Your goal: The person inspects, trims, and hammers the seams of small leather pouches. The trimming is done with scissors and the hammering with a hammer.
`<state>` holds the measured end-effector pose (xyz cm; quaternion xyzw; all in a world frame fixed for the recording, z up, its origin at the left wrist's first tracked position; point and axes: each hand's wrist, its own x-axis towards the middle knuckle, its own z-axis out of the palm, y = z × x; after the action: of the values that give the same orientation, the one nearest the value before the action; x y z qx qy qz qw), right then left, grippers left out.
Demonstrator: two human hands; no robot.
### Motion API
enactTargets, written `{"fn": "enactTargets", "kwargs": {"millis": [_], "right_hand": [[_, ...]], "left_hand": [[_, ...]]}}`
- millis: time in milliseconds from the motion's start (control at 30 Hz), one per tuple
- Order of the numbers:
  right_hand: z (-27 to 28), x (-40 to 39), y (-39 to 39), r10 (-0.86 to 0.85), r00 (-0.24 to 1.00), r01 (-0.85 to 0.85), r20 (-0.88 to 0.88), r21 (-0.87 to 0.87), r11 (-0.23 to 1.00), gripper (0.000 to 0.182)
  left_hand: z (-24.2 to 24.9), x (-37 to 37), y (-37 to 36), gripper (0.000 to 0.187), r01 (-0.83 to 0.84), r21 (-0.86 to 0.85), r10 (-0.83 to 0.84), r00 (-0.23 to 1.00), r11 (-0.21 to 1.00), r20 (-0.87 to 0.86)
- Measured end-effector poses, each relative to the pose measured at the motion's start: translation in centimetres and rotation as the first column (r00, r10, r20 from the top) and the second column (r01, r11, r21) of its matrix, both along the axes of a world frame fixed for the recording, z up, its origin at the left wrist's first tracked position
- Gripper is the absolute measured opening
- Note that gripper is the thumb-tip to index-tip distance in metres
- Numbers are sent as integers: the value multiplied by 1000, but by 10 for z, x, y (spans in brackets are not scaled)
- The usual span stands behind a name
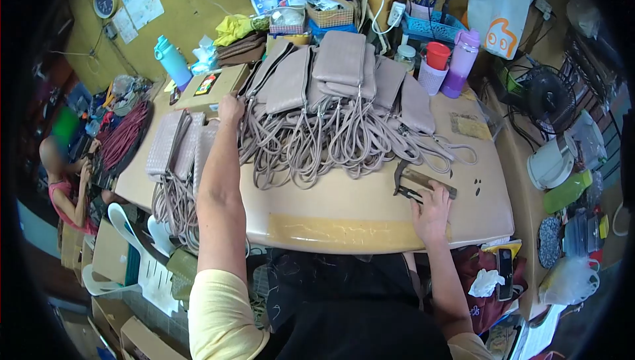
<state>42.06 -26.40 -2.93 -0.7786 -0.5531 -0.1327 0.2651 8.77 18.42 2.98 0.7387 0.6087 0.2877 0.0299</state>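
Observation:
Many grey-mauve pouches [340,62] with looped straps [357,132] lie piled across the back of the padded table [324,208]. A smaller stack of woven-textured pouches [165,145] lies at the left, beside my left forearm. My left hand [231,110] is closed at the left end of the large pile, near a cardboard box [213,89]; what it grips, if anything, is too small to make out. My right hand [433,213] rests at the table's front right, its fingers on a dark-handled tool [408,193] beside a flat wooden block [430,182].
Bottles [172,62] [461,62], a red cup [437,55] and baskets [331,12] line the back. A fan [546,98] and kettle [552,160] are at right. Another person [66,188] sits at far left, near white chairs [155,277].

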Motion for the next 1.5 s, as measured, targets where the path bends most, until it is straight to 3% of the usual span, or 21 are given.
{"fn": "enactTargets", "kwargs": {"millis": [133, 267, 300, 367, 400, 500, 533, 600, 667, 700, 767, 900, 967, 1067, 1133, 1200, 1267, 1333, 1400, 1467, 1500], "right_hand": [[-11, 5, 0, 42, 995, -45, -89, -30, 999, 25], [-1, 1, 3, 112, 983, -118, -149, -33, 992, 21], [0, 2, 2, 114, 982, -121, -149, -38, 992, 21], [1, 3, 1, 154, 968, -163, -200, -28, 986, 20], [1, 3, 4, 150, 967, -159, -204, -28, 987, 20], [-13, 7, 1, 107, 981, -115, -160, -36, 993, 18], [-20, 12, 2, 114, 987, -113, -115, 14, 994, 16], [-22, 10, -5, 110, 991, -107, -80, 45, 993, 15], [-17, 4, -8, 109, 692, 191, -713, 327, 925, 16], [-20, 11, -12, 168, 576, 290, -800, 392, 873, 19], [-10, 3, -14, 183, 602, 239, -778, 394, 887, 18], [16, -34, -21, 216, 529, -4, -821, 253, 968, 19], [14, -59, -17, 203, 462, -98, -863, 178, 979, 18], [11, -96, -4, 307, 473, -270, -826, 195, 943, 18], [14, -113, 4, 235, 466, -358, -853, 61, 932, 23], [9, -123, 9, 257, 575, -381, -777, 24, 924, 29], [10, -129, 10, 268, 724, -390, -636, -56, 919, 32], [13, -130, 12, 261, 725, -370, -638, -41, 928, 37], [15, -131, 14, 228, 720, -323, -655, -25, 946, 49], [20, -132, 14, 182, 708, -286, -683, -41, 957, 57], [18, -134, 15, 226, 641, -242, -734, 87, 966, 52]], "left_hand": [[0, -3, 14, 32, -200, 68, 197, 979, 977, 53], [18, -27, 29, 37, -388, 235, 237, 840, 891, 488], [36, -30, 11, 31, -370, 305, 161, 826, 878, 540], [68, -34, -24, 20, -112, 478, -342, 560, 871, 755], [87, -30, -58, 11, -15, 551, -474, 492, 834, 730], [132, -18, -183, 13, 56, 542, -381, 771, 838, 510], [134, -19, -218, 13, 136, 625, -338, 916, 768, 216], [112, -10, -280, 17, 359, 517, -443, 895, 777, 44], [65, 6, -317, 26, 678, 389, -709, 700, 624, -83], [28, 15, -340, 32, 675, 190, -698, 709, 713, 100], [-29, 23, -355, 47, 780, -82, -758, 623, 620, 191], [-43, 26, -369, 56, 734, -102, -697, 672, 671, 250], [-46, 29, -371, 63, 670, -234, -513, 709, 705, 485], [-49, 35, -375, 69, 602, -227, -364, 697, 766, 618], [-51, 39, -375, 71, 567, -195, -370, 724, 801, 583], [-45, 43, -375, 71, 530, -377, -336, 816, 760, 471], [-40, 44, -377, 67, 525, -374, -367, 832, 765, 417], [-57, 43, -376, 65, 690, -284, -239, 558, 666, 795], [-62, 41, -377, 60, 744, -265, -254, 503, 613, 826], [-58, 43, -381, 59, 874, -133, 10, 146, 468, 989], [-48, 44, -383, 53, 899, -102, 19, 104, 426, 994]]}}
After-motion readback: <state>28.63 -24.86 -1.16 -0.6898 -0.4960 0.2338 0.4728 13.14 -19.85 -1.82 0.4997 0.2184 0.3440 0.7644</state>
